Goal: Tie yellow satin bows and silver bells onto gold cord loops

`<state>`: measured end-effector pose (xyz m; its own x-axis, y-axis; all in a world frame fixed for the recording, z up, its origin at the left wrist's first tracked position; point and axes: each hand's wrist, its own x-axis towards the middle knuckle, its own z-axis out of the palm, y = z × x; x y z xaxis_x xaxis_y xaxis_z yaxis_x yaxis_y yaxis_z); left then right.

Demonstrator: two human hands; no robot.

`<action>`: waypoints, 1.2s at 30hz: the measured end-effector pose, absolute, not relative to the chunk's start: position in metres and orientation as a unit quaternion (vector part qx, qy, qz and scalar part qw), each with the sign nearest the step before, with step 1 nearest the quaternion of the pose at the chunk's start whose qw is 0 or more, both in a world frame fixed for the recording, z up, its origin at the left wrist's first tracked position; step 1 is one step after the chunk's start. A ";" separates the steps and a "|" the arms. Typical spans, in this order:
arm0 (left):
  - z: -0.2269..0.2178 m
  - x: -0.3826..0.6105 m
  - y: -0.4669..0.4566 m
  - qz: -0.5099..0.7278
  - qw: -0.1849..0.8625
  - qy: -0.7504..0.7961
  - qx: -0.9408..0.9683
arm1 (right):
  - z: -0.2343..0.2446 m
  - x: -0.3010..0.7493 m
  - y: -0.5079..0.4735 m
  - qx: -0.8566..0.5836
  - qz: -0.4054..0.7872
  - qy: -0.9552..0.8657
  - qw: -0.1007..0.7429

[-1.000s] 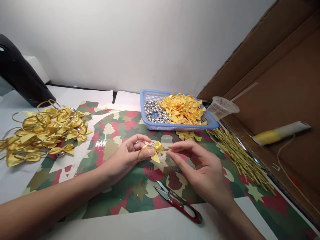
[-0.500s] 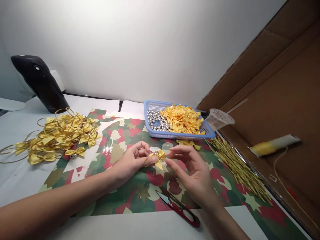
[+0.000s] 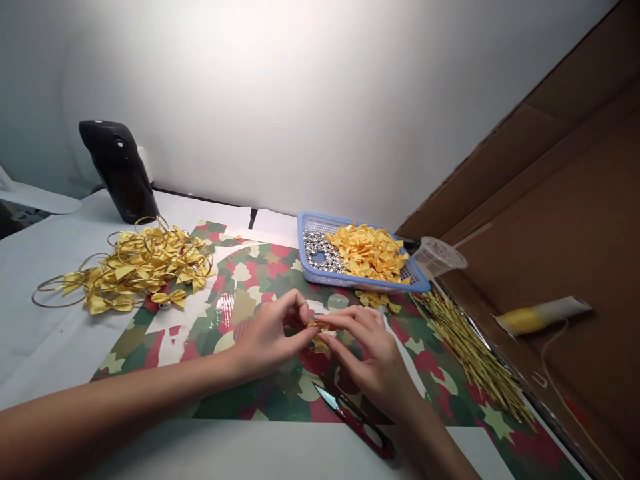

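Above the patterned sheet (image 3: 240, 393), my left hand (image 3: 280, 327) pinches a small yellow ribbon bow (image 3: 320, 345) between thumb and fingertips. From the other side my right hand (image 3: 367, 347) closes its thumb and forefinger on the same bow. Fingers cover most of it, so its bell and gold cord are hard to make out. Thread snips (image 3: 355, 421) with dark red handles lie just below my right hand. At the left is a pile of finished-looking yellow bows with silver bells and gold loops (image 3: 145, 267).
A blue basket (image 3: 360, 287) holds silver bells (image 3: 325, 253) and yellow ribbon bows (image 3: 370, 250). Right of it are a clear plastic cup (image 3: 437, 257), a bundle of gold cords (image 3: 475, 353) and a thread spool (image 3: 543, 315) against cardboard (image 3: 565, 220). A black device (image 3: 120, 173) stands at the back left.
My right hand has come in to the bow and now pinches it along with my left. The bow is more covered by fingers. The whole view has shifted slightly.
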<state>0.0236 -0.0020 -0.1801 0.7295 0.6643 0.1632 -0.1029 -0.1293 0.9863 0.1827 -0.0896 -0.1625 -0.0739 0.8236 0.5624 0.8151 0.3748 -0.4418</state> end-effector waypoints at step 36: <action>-0.178 0.025 0.001 0.271 0.651 0.255 0.661 | -0.110 0.154 -0.134 -0.433 0.362 -0.423 0.709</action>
<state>0.0245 0.0007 -0.1785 0.7234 0.6899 0.0270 -0.0162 -0.0221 0.9996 0.1542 -0.1345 -0.1100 0.3796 0.8799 0.2859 -0.1474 0.3626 -0.9202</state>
